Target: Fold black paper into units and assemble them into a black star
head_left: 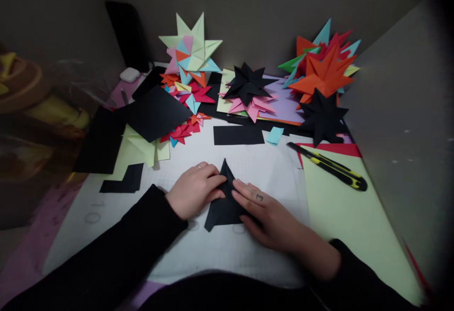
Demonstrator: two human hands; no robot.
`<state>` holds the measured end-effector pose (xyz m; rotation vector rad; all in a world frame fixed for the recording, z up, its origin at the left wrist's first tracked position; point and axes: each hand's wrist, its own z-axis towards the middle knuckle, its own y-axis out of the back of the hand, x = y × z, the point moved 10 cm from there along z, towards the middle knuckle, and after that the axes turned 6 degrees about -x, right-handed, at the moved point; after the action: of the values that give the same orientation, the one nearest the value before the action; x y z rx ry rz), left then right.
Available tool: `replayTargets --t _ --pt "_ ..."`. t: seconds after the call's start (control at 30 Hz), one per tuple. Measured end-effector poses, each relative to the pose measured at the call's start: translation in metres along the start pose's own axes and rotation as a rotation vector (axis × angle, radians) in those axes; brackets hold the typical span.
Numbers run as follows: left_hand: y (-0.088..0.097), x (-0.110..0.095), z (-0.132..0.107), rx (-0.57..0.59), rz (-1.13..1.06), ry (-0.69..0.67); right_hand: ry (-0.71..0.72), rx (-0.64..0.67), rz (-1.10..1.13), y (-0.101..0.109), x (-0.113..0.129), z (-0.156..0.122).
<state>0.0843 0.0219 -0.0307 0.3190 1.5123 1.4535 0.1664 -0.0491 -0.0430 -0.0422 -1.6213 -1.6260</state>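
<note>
A folded piece of black origami paper [227, 207] lies in front of me, its narrow point facing away and a small flap sticking out at its lower left. My left hand [198, 188] pinches the upper left side between thumb and fingers, close to the point. From the right, my right hand [267, 214] grips the paper, its fingers along the raised central fold and its thumb lower, at the bottom right edge. The palm hides the paper's right corner.
A black paper strip [238, 135] and small blue paper [275, 136] lie beyond my hands. A yellow-and-black utility knife [329, 167] rests on pale green sheets [340, 216] at right. Folded stars, including a black one [247, 84], line the back wall; black sheets [154, 112] lie left.
</note>
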Motion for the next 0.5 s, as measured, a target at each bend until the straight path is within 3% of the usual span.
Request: replayTargets --t 0.1,0.3,0.5 --pt "-0.002 -0.009 -0.003 0.004 0.071 -0.052 0.004 0.005 -0.016 0.0 0.0 0.0" --pt "-0.008 -0.038 -0.019 0.015 0.114 -0.277 0.002 0.016 -0.037 -0.002 0.001 0.001" --pt "-0.015 -0.049 -0.026 0.076 0.21 -0.309 -0.007 0.029 -0.048 -0.003 0.001 0.001"
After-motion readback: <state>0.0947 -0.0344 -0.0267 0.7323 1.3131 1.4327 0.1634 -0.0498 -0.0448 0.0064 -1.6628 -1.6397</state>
